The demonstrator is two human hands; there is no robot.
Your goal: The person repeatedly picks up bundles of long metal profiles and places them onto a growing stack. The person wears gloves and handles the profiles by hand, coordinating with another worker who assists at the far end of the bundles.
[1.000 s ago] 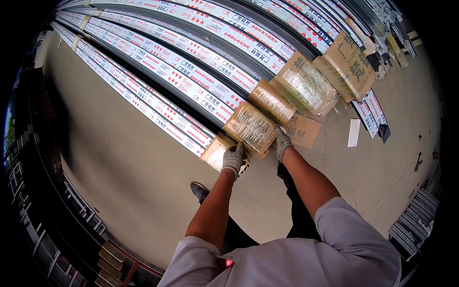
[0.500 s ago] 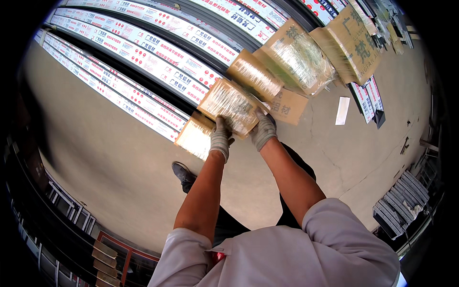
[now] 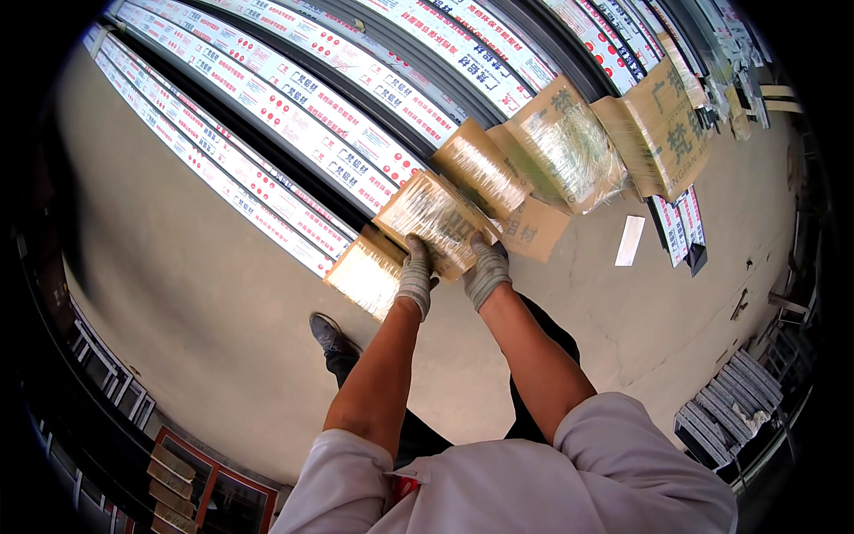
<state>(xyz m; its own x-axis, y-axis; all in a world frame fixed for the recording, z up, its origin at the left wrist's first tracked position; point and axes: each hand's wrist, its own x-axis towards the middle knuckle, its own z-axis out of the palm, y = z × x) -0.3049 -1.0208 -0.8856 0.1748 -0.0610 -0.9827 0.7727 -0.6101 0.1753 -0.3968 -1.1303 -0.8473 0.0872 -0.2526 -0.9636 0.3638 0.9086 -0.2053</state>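
Observation:
Both hands wear pale knitted gloves and grip the near end of a long bundle of profiles [image 3: 298,125] in white printed film. That end is covered by a brown cardboard cap [image 3: 425,212] under clear stretch wrap. My left hand [image 3: 415,278] holds the cap's near left corner, thumb on top. My right hand [image 3: 487,272] is closed round its near right corner; the fingers beneath are hidden. Just left of my left hand lies another wrapped cardboard end [image 3: 366,271] on a lower bundle. A loose cardboard flap [image 3: 534,230] shows beyond my right hand.
More capped bundles lie to the right, with a rolled cardboard end [image 3: 485,169] and larger wrapped ends [image 3: 574,147]. A white strip [image 3: 630,241] and short dark-ended profiles [image 3: 683,231] are on the floor. Grey stacked pieces [image 3: 729,405] stand lower right, a red frame [image 3: 209,494] lower left.
The whole view has shifted, so the bundles and floor appear lower. Both hands keep their hold on the same capped end, with hardly any movement against it.

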